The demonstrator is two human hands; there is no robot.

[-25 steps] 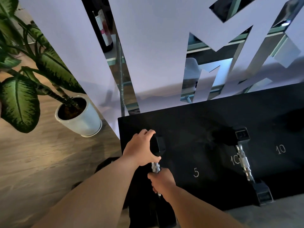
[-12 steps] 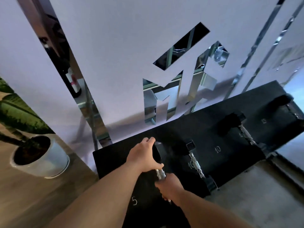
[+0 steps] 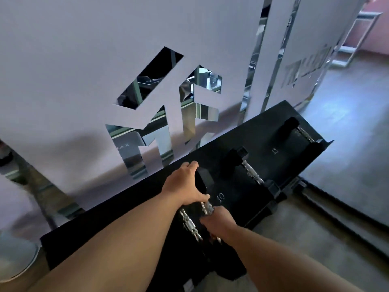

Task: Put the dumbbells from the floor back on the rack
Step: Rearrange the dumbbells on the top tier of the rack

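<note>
Hands share one dumbbell (image 3: 205, 192) over the rack (image 3: 242, 131) near its 10 mark: left hand (image 3: 185, 184) clamped over the far head to steady it, right hand (image 3: 219, 220) fisted round the handle at six o'clock, carrying its weight.

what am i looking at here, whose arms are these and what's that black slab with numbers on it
This is one picture from a camera worn on a person's head, looking forward and down, so the two bare arms are the wearer's own. The black slab is a sloped dumbbell rack with weight numbers such as 10 and 15 printed on it, standing against a pale wall with mirrored cut-outs. The left hand cups the black head of a dumbbell, and the right hand grips its metal handle, over the rack by the 10 mark. Another dumbbell rests on the rack to the right, and a further one near the far end. A second metal handle shows just left of the held one.
</note>
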